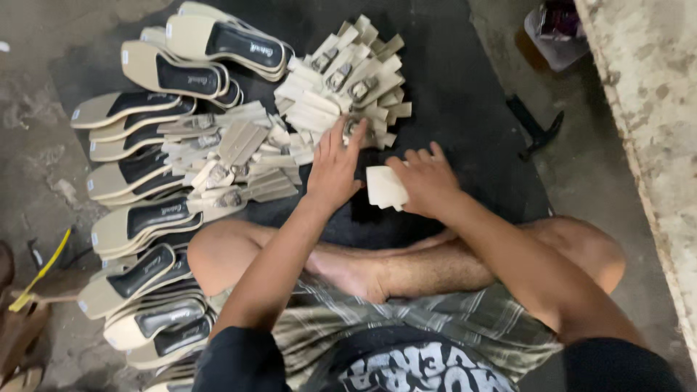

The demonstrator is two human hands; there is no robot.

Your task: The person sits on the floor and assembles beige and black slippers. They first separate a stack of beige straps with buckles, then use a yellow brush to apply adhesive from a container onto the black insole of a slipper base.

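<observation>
Right hand [428, 181] pinches a small stack of cream strap pieces [385, 187] mid-frame, squaring them; left hand [334, 167] lies open-fingered on the buckle straps [341, 80] (upper centre), steadying them.

The pale beige straps [347, 80] piled far on the mat are looking like matt, smooth leather-like strips, some carrying dull grey metal buckles [361, 88]. The right hand [430, 181] is holding a stack of cream flat pieces [385, 187], matt and smooth. On the left, beige shoe soles with black insoles [154, 215] are showing a faint sheen. The black mat [457, 109] is looking matt and soft; the grey concrete floor [29, 138] is looking rough and dusty.
</observation>
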